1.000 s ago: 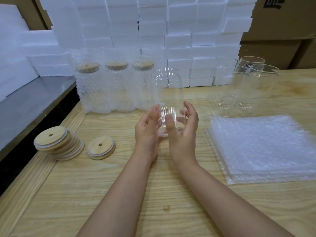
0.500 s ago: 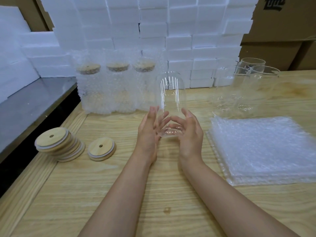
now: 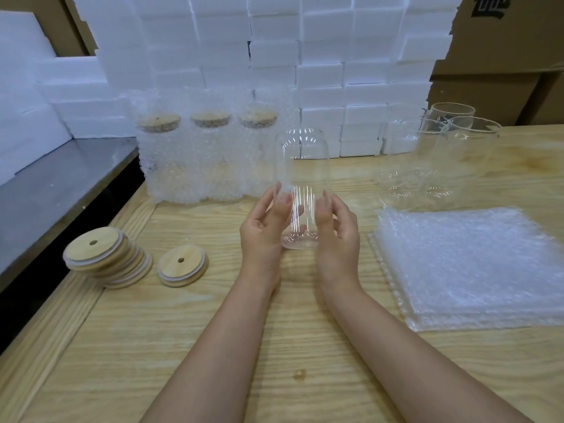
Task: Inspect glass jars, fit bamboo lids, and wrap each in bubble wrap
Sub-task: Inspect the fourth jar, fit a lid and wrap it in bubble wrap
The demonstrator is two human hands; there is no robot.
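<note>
Rotated since a second ago: glass jar [image 3: 300, 190] turns between the palms, mouth end away, base toward the camera, lifted off the wooden table [image 3: 183, 346]. Left to right: leaning lid stack [image 3: 105, 261], single bamboo lid [image 3: 182, 264], three wrapped jars [image 3: 210, 160] at back, left hand [image 3: 262, 230] and right hand [image 3: 337, 230] both clamped on the jar's lower end, bare jars [image 3: 439, 160], bubble wrap sheets [image 3: 476, 264]. Inspection step; lid not yet fitted. Risk: fingertip-only grip on smooth glass, so a slip drops it onto the table. Versus earlier: fingers reposition, jar sits slightly more upright.
</note>
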